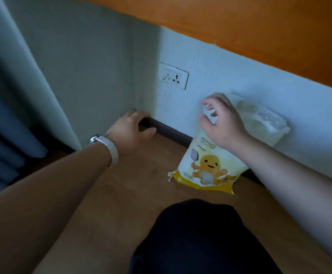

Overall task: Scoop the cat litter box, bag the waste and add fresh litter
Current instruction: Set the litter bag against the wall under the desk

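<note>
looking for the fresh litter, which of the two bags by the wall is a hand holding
The yellow-and-white printed litter bag: the right hand pinches its top. The clear plastic bag to its right bears no print.

a broad, smooth white wristband (112,153) circles the left wrist, with a silvery metal piece (95,138) at its outer edge. the left grip (133,133) just beyond the wristband and the right grip (221,123) well to its right are bare, as are the left forearm (62,184) and right forearm (291,175). below and right of the wristband, plain near-black cloth (200,238) covers a leg.
</note>
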Demonstrator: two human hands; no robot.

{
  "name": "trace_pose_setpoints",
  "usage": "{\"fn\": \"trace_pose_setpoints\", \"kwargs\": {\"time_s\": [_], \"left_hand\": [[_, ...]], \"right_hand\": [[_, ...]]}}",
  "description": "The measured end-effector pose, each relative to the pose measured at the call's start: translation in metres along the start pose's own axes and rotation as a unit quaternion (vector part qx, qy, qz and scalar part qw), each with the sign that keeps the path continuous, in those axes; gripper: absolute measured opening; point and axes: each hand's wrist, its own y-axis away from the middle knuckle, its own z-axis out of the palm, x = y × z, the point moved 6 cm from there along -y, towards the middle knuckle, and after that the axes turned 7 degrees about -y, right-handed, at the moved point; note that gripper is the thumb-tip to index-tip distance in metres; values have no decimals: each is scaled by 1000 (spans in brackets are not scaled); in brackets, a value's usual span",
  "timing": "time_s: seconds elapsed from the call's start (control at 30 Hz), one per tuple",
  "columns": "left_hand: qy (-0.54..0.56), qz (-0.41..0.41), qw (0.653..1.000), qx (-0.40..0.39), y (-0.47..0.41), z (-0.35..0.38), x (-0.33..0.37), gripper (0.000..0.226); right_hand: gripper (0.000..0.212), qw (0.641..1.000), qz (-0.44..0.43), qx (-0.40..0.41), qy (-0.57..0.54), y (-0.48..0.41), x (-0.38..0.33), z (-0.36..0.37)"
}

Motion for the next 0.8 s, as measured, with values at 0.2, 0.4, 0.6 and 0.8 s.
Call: {"fn": "trace_pose_setpoints", "kwargs": {"time_s": [0.2,0.4,0.6,0.8], "left_hand": [[-146,-26,989,8,78,-48,-75,56],[-255,-106,961,9,164,-82,-137,57],[-280,-192,941,-5,257,-108,-196,63],[-272,-316,909,-4,351,-125,-233,58]], "right_hand": [[39,976,-95,-193,30,-5,-76,105],[48,933,-169,-311,65,7,-137,188],[54,891,-229,-387,62,30,-206,260],[55,838,-284,-466,21,63,-270,322]]}}
